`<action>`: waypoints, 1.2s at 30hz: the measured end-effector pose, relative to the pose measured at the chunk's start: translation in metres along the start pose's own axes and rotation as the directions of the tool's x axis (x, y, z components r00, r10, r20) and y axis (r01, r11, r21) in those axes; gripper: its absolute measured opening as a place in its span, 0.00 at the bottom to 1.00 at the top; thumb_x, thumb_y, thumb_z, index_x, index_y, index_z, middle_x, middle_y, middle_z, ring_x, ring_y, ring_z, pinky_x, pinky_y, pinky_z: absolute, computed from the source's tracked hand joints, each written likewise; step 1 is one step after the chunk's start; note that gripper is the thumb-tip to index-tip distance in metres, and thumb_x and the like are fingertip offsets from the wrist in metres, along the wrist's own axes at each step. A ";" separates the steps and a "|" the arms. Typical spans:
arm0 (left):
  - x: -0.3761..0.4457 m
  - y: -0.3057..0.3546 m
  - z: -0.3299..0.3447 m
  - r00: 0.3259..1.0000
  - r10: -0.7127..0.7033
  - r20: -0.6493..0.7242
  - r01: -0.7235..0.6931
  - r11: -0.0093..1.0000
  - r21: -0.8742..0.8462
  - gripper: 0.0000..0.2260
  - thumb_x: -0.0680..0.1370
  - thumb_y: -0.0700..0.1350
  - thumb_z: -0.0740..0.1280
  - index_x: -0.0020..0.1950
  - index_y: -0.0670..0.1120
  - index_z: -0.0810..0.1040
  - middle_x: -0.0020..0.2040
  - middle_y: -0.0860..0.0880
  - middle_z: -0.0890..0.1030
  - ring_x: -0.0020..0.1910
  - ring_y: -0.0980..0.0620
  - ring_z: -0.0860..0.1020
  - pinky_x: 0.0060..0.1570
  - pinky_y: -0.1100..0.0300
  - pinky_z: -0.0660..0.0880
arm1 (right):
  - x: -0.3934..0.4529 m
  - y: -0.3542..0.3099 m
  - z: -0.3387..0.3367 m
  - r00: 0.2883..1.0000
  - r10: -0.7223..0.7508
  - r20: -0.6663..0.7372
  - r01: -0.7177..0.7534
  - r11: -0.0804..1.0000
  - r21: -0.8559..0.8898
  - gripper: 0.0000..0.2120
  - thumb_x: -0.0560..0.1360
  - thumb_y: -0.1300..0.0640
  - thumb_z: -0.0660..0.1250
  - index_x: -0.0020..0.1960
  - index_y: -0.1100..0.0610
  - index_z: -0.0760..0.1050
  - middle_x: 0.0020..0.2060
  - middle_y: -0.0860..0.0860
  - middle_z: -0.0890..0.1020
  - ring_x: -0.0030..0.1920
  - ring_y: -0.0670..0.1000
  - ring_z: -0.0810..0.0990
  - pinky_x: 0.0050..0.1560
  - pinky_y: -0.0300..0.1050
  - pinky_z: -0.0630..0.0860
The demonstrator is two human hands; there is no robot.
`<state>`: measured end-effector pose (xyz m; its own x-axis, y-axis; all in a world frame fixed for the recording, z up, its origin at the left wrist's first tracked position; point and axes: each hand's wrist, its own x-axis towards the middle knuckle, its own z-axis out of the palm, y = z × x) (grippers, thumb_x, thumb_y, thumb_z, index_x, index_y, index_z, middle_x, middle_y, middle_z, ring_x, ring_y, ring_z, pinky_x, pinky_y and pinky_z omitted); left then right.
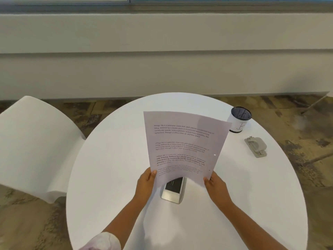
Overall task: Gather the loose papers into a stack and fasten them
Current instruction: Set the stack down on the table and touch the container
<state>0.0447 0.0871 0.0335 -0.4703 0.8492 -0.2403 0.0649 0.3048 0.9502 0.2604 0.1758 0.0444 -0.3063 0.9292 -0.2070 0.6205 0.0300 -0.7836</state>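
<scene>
I hold printed white papers (183, 143) upright above the round white table (108, 159), text facing me. My left hand (146, 184) grips the lower left corner and my right hand (216, 186) grips the lower right corner. A small hole shows near the sheets' right edge. I cannot tell how many sheets are in the stack. Below the papers, between my hands, a silver and black box-shaped device (173, 190) lies on the table, partly hidden by the sheets.
A grey hole punch (255, 146) lies at the table's right side. A mesh cup with a white label (239, 120) stands behind it, at the back right. A white chair (34, 145) sits left of the table. A wall runs behind.
</scene>
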 end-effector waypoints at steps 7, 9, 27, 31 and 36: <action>0.002 -0.013 -0.003 0.988 -0.077 -0.137 0.073 0.997 -0.034 0.08 0.81 0.42 0.57 0.47 0.48 0.75 0.44 0.46 0.80 0.42 0.49 0.77 0.41 0.51 0.78 | 0.018 -0.003 0.007 0.998 0.029 -0.050 -0.033 0.997 -0.066 0.08 0.78 0.59 0.60 0.55 0.56 0.75 0.44 0.49 0.79 0.43 0.49 0.77 0.36 0.24 0.66; 0.009 -0.015 -0.012 0.979 -0.084 -0.183 0.083 0.996 -0.014 0.09 0.81 0.42 0.58 0.43 0.42 0.73 0.40 0.44 0.78 0.39 0.49 0.73 0.37 0.55 0.72 | 0.027 -0.011 0.011 0.999 0.019 -0.039 -0.023 0.996 -0.092 0.10 0.78 0.59 0.61 0.57 0.56 0.76 0.44 0.48 0.80 0.41 0.44 0.75 0.34 0.23 0.67; 0.100 -0.032 -0.111 0.905 -0.142 -0.401 0.272 0.918 0.288 0.09 0.78 0.41 0.63 0.57 0.44 0.79 0.46 0.47 0.80 0.44 0.49 0.75 0.43 0.60 0.68 | 0.098 -0.068 0.106 0.994 0.046 0.095 -0.045 0.999 -0.015 0.16 0.77 0.66 0.59 0.62 0.59 0.75 0.43 0.52 0.80 0.41 0.47 0.75 0.32 0.24 0.67; 0.118 -0.034 -0.117 0.872 -0.152 -0.466 0.297 0.920 0.255 0.08 0.78 0.40 0.62 0.52 0.47 0.80 0.43 0.49 0.79 0.44 0.47 0.76 0.40 0.60 0.68 | 0.117 -0.073 0.120 0.992 0.059 0.107 -0.058 0.998 -0.008 0.15 0.77 0.66 0.59 0.60 0.58 0.77 0.42 0.57 0.82 0.39 0.50 0.77 0.37 0.28 0.72; 0.145 -0.030 -0.123 0.856 -0.132 -0.500 0.282 0.929 0.239 0.17 0.79 0.41 0.62 0.68 0.46 0.72 0.59 0.44 0.79 0.59 0.44 0.76 0.60 0.54 0.70 | 0.138 -0.078 0.133 0.995 0.046 0.089 -0.051 0.997 0.054 0.19 0.77 0.62 0.62 0.67 0.56 0.70 0.37 0.48 0.77 0.36 0.42 0.74 0.30 0.26 0.69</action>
<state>-0.1335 0.1477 -0.0055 -0.8509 0.4714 -0.2319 0.1376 0.6260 0.7676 0.0734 0.2521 -0.0009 -0.3402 0.8932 -0.2941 0.5955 -0.0374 -0.8025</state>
